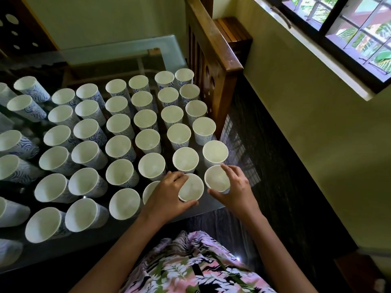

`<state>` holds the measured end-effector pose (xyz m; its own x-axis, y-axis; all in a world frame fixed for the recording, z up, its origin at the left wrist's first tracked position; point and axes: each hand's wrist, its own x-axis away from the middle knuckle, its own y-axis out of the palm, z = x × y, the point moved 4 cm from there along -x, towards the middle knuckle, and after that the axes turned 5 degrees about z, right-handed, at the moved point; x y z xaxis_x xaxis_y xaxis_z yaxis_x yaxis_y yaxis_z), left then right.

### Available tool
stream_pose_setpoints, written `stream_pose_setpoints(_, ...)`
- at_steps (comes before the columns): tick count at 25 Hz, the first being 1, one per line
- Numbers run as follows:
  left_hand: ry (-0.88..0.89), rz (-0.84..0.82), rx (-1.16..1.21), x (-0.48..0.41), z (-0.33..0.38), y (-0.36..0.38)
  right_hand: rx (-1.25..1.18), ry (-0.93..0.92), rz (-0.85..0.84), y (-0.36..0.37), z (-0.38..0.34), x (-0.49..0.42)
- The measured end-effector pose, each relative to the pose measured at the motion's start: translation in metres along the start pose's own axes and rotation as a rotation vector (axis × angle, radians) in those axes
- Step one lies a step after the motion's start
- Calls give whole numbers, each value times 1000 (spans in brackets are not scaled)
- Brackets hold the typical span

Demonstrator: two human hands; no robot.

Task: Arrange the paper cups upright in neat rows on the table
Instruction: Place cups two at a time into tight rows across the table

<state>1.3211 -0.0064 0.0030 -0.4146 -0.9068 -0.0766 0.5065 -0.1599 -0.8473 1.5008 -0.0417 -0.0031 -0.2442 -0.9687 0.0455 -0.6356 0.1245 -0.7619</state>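
The person is wearing a printed garment (190, 265), its fabric showing white and pink leaves and blossoms over black, with patches of olive green mixed in. The left forearm (127, 240) and right forearm (275, 240) are showing uncovered, as are the left hand (167, 193) and right hand (237, 187).

Upright cups (122, 125) crowded the table (118, 53) in tight rows, with only slim gaps between their rims. Bare glass lay open beyond the far row. A wooden chair (211, 45) stood against the table's right edge, blocking that side; nearer, open floor (279, 170) bordered the corner.
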Motion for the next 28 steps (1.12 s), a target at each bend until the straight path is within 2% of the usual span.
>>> stream_pose_setpoints(13, 54, 29, 15, -1, -4, 7, 29, 23, 0, -4, 4, 3)
stream_pose_setpoints(20, 35, 56, 6, 4, -8, -11, 50, -159, 18, -10, -25, 4)
stream_pose_setpoints(28, -168, 146, -55, 46, -50, -43, 26, -384, -244, 39, -80, 11)
